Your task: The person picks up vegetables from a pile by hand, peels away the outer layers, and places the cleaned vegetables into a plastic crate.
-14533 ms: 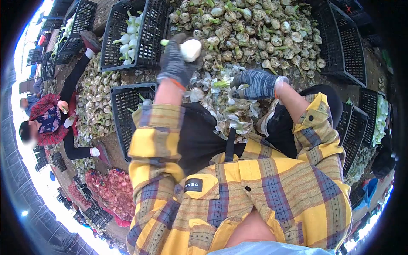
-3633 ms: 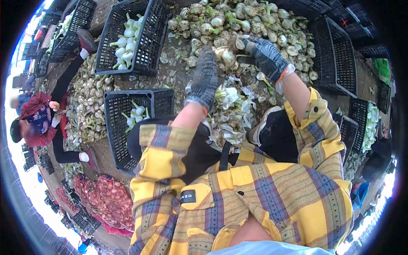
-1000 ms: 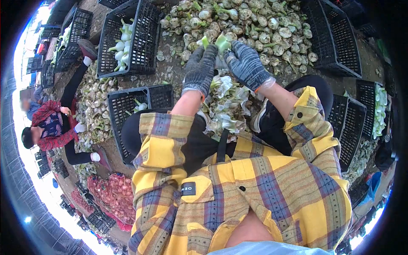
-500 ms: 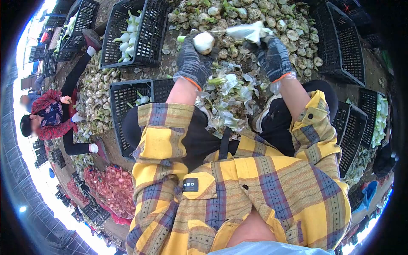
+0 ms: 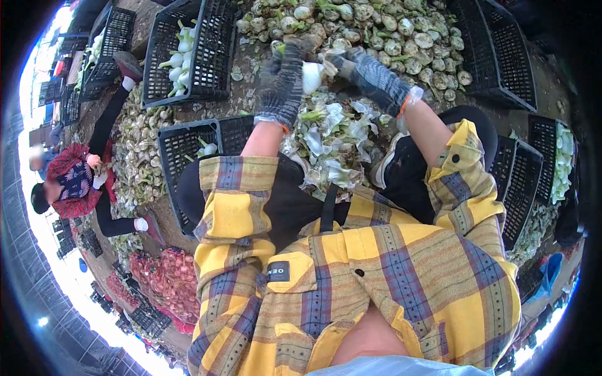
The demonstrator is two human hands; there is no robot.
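Note:
A peeled white bulb (image 5: 311,78), onion-like, is between my two gloved hands. My left hand (image 5: 281,84), in a dark grey knit glove, is closed round its left side, and a bit of green stem shows by the fingers. From the right, my right hand (image 5: 371,76) reaches in with closed fingers at the bulb's upper edge. They pinch something at that edge, perhaps skin, mostly hidden. Beneath the hands lies a heap of white and green peelings (image 5: 335,131). Just beyond them spreads a pile of unpeeled, brownish bulbs (image 5: 401,41).
A black crate (image 5: 213,56) of peeled bulbs stands at upper left, with another crate (image 5: 188,135) below it. More crates (image 5: 501,56) stand on the right. A person (image 5: 78,178) sits at far left beside more bulbs (image 5: 141,147). Red net sacks (image 5: 166,282) lie lower left.
My right hand has come left to the bulb; the white skin stretched from it is gone from its fingers. My left hand has turned, with the bulb now on its right side.

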